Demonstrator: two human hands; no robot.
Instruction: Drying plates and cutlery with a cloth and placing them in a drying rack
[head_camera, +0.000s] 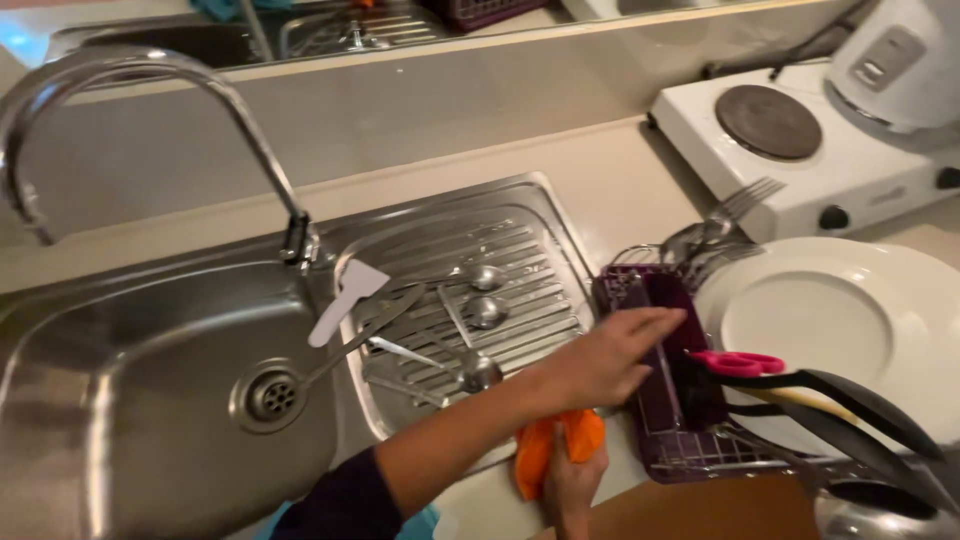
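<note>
Starting at the left, the steel sink (120, 400) lies under its curved tap (150, 75); a white spatula (345, 295) and spoons (480, 300) rest on the ribbed draining board (540, 240). My left hand (605, 360) crosses over it, fingers together and flat on the purple cutlery rack (655, 390). My right hand (572, 480), on the worktop (610, 180), clamps an orange cloth (545, 445). Beyond stand pink-handled scissors (740, 362) and a white plate (850, 320).
</note>
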